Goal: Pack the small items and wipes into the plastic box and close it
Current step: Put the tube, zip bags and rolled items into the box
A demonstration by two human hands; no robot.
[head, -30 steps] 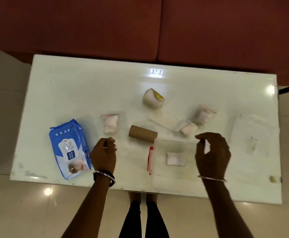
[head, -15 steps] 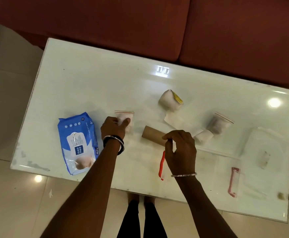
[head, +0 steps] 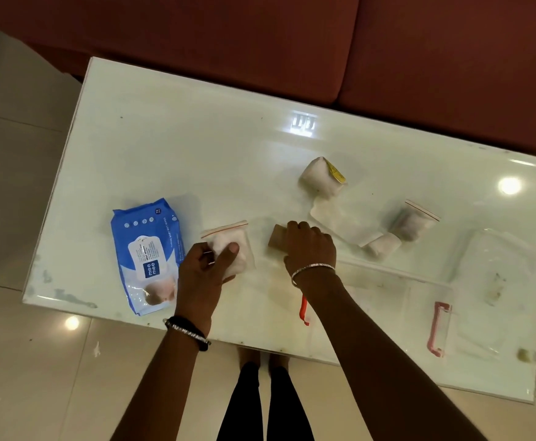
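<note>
My left hand [head: 207, 265] grips a small zip bag of white stuff [head: 233, 241] just right of the blue wipes pack [head: 147, 254]. My right hand [head: 309, 245] closes over the brown cardboard tube [head: 276, 238] in the middle of the white table [head: 196, 154]. The clear plastic box [head: 387, 300] with red latches [head: 437, 327] lies open near the front edge, under my right forearm. Its clear lid [head: 499, 265] rests at the right. A white roll with a yellow label [head: 322, 176], a second zip bag [head: 414, 222] and a small white roll [head: 382, 246] lie behind the box.
A red sofa [head: 292, 43] runs along the table's far side. Tiled floor [head: 21, 361] surrounds the table. My legs show below the front edge. A flat white sheet [head: 333, 214] lies between the rolls.
My left hand has reached forward and taken hold of the small zip bag. My right hand left the box and moved left onto the cardboard tube. The camera swung left.
</note>
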